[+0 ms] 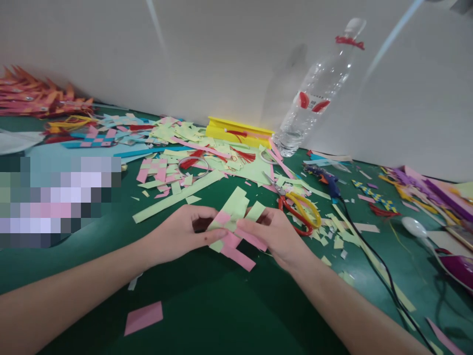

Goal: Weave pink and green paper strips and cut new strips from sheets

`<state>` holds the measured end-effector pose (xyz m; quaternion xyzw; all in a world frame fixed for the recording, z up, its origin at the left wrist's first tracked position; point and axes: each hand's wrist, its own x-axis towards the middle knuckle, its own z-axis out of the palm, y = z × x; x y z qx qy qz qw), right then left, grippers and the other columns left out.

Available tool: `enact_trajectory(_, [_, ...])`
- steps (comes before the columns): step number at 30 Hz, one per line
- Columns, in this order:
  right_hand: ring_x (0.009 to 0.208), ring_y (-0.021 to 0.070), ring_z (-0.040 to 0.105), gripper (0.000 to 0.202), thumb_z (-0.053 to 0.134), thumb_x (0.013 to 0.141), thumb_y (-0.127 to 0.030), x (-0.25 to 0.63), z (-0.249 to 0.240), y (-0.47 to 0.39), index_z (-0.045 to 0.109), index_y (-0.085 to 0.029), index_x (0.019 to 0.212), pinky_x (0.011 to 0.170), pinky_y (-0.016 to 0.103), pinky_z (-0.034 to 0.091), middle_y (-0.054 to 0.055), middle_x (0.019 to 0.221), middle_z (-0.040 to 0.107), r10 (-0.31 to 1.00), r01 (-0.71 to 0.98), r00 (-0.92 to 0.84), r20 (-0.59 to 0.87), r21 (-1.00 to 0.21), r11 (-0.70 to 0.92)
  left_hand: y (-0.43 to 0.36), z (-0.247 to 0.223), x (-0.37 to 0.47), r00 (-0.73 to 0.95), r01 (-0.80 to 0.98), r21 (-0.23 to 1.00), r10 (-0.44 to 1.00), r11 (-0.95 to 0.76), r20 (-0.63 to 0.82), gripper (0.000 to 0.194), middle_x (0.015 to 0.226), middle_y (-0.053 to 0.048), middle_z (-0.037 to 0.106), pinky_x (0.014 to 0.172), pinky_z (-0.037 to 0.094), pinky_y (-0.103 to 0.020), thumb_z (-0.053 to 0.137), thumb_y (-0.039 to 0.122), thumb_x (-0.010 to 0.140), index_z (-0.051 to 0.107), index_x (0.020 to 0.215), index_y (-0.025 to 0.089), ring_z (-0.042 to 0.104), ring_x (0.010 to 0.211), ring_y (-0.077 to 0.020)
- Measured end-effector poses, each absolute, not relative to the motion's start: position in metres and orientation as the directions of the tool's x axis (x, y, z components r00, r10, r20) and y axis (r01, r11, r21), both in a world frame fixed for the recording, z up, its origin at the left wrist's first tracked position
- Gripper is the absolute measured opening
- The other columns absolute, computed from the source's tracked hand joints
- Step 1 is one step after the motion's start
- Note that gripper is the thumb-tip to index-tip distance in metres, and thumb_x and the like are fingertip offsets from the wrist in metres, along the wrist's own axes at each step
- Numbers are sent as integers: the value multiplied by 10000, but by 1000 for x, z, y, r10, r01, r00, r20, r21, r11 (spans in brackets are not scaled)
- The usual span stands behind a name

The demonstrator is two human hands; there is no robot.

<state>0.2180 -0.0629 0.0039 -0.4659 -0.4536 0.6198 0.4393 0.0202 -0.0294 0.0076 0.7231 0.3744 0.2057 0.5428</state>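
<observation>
Between my two hands is a small woven piece of pink and pale green paper strips [232,239], its loose strip ends sticking out up, right and down. My left hand [181,234] pinches its left side, thumb on top and fingers behind. On the right side, my right hand [275,234] pinches it the same way, thumb near the middle of the weave. The fingertips behind the paper are hidden. Just beyond my right hand lie scissors [299,209] with red and yellow handles. A cut pink strip [144,318] rests on the green table [221,315] in front of me.
Paper scraps [181,133] spread along the white wall. A clear bottle [314,93] leans there beside a yellow folded sheet [236,130]. To the right are a blue glue gun [327,180] with its black cord [365,251] and a white spoon [414,227]. A blurred patch covers the left.
</observation>
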Motion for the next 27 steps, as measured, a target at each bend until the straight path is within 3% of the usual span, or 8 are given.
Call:
enact_trajectory(8, [863,211,687,235,773,668,-323,210,-3,-67,753,-226,881,774,350,537,25,904,755,988,-39,-108,-110,-993,-115,-30,6,20,563,267,958,824,-104,-68,256,676,26,535,520,370,-198,617,433,795,638,753,182,458,594,-114])
enact_trajectory(13, [697,140,651,184,741,712,-318,208,3,-72,739,-201,855,630,257,497,-10,780,730,973,53,-173,-153,-988,-146,-29,2,20,550,220,975,830,-36,-94,223,612,48,491,498,339,-182,688,365,741,602,671,171,430,561,-96])
enact_trajectory(20, [806,179,683,255,736,722,-341,207,0,-73,746,-226,949,723,303,528,16,898,752,975,30,-188,-118,-993,-115,-31,3,21,572,189,982,812,12,-120,179,619,39,547,512,370,-176,701,331,739,645,689,168,466,570,-92])
enact_trajectory(27, [756,165,668,237,723,743,-350,208,-3,-73,745,-247,956,662,284,524,-7,859,742,976,40,-204,-78,-997,-71,-31,1,21,567,147,988,813,55,-130,115,624,41,578,513,396,-179,720,273,714,661,683,179,497,570,-96])
